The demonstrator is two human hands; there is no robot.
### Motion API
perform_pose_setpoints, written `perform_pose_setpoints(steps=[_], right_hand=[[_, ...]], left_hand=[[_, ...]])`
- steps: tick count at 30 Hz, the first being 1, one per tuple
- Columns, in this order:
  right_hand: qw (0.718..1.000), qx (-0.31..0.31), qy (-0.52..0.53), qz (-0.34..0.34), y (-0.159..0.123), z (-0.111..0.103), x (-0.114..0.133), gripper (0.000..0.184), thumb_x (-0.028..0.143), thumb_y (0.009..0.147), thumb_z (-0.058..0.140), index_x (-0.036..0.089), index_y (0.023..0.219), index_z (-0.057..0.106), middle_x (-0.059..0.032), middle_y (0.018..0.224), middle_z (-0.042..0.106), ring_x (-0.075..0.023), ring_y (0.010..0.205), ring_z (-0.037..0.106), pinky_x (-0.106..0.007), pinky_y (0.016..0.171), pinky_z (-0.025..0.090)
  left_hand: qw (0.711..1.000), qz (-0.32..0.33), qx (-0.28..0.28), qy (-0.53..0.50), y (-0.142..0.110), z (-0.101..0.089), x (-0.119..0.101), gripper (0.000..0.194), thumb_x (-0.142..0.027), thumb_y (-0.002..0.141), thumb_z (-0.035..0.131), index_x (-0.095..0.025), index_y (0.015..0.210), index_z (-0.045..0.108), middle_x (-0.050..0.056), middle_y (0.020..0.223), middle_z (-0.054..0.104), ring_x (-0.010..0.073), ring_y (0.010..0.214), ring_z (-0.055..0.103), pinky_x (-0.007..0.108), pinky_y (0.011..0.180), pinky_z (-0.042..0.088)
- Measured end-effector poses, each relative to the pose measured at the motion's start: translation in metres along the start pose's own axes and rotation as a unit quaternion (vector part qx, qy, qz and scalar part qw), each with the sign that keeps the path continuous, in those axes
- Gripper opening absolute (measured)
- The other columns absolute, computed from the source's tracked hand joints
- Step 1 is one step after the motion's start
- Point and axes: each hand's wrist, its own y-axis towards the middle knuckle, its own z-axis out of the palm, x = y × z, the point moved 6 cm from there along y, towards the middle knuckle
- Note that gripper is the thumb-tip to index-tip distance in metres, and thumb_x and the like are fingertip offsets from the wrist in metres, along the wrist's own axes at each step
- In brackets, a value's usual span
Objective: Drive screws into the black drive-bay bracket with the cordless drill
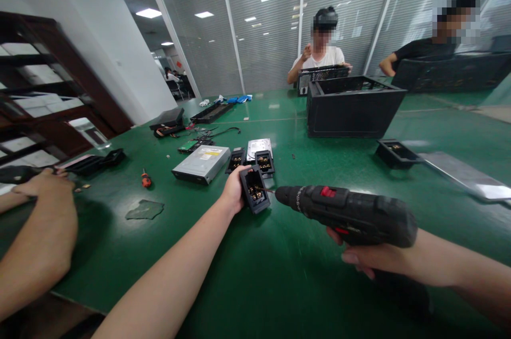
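My left hand (235, 190) is closed around a small black plastic box (255, 201), tilted up off the table, its open side showing brass-coloured metal parts. In my right hand (371, 256) is a black cordless drill (343, 211) with red switches, gripped by its handle. Its thin bit (268, 190) points left and reaches the opening of the box; whether the tip touches a screw cannot be made out. Behind my left hand stand two similar black boxes, one on the left (236, 160) and one on the right (265, 161), beside a silver hard drive (258, 146).
A grey optical drive (202, 164), an orange screwdriver (146, 178) and a dark flat shard (145, 209) lie to the left. Another person's arm (51, 222) holds a drill at far left. A large black case (351, 107) and another black box (396, 154) stand right; two people sit opposite.
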Motion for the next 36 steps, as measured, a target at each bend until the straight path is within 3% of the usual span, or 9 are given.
perform_pose_setpoints(steps=[36], right_hand=[[1.000, -0.012, 0.000, 0.001, -0.0003, 0.0005, 0.0023, 0.025, 0.036, 0.076, 0.066, 0.021, 0.095, 0.056, 0.0043, 0.067, 0.057, -0.0145, 0.057, 0.059, -0.027, 0.055, 0.051]], left_hand=[[1.000, 0.010, 0.006, -0.004, 0.0028, -0.0033, 0.0004, 0.021, -0.037, 0.067, 0.061, -0.016, 0.071, 0.063, 0.005, 0.064, 0.065, 0.0211, 0.054, 0.060, 0.038, 0.057, 0.050]])
